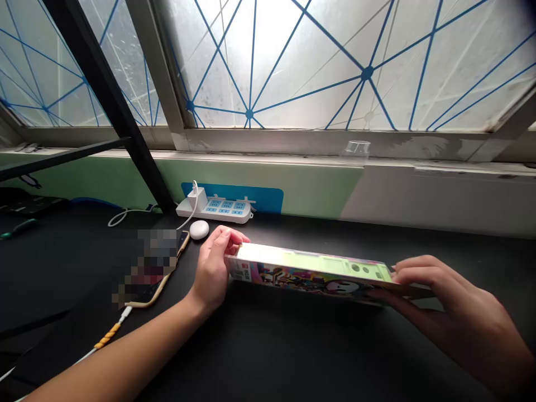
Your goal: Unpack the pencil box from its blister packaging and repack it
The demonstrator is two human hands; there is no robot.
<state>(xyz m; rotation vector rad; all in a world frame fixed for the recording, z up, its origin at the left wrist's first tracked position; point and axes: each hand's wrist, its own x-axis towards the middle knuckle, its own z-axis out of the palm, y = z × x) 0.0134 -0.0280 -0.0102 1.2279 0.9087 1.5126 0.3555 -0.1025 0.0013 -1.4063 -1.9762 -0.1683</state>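
Observation:
A long, slim cardboard box (310, 273) is held level above the black desk, with colourful cartoon print on its near side and a pale green and white top. My left hand (215, 265) grips its left end, thumb on top and fingers curled behind. At the other end my right hand (448, 296) pinches the box between thumb and fingers, where a flap seems to stick out. What is inside the box cannot be seen.
Behind the box, a white power strip (221, 211) with a plugged-in charger lies along the wall. Left of my hand are a small white round case (199, 229) and a phone (157, 293) with its cable. A black metal frame (113, 95) rises at the left before the window.

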